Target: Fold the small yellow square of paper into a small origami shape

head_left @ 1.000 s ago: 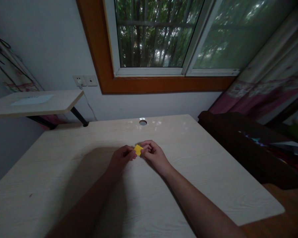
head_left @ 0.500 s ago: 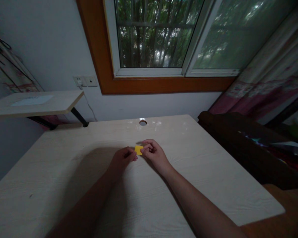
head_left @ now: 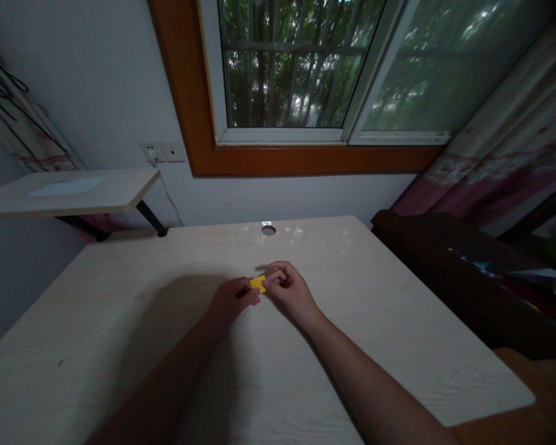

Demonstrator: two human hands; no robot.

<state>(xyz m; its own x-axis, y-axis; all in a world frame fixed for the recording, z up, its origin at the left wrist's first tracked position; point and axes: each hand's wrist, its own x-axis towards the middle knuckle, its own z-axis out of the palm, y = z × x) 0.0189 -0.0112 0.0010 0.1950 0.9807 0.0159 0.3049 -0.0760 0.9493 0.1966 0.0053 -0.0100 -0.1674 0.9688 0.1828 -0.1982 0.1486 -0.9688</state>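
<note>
Between my two hands is a small flat yellow piece (head_left: 258,283), roughly square, which looks like paper, perhaps a sticky note. My left hand (head_left: 234,300) pinches its left side, with the thumb along the lower edge. At its right side, my right hand (head_left: 291,289) grips it between thumb and forefinger, the other fingers loosely curled. The fingertips hide parts of the piece's edges. Both hands are low over the middle of the pale wood-grain desk (head_left: 375,346); whether they rest on it I cannot tell.
A round cable hole (head_left: 269,230) lies near the desk's back edge. At the left a raised shelf (head_left: 92,201) stands on black legs. Behind are a wall socket (head_left: 162,152) and a window (head_left: 296,80). A dark piece of furniture (head_left: 426,266) borders the right side.
My left thumb and fingers have moved further over the yellow piece, and it now looks tilted and narrower. My right hand has barely moved. The view has shifted slightly.
</note>
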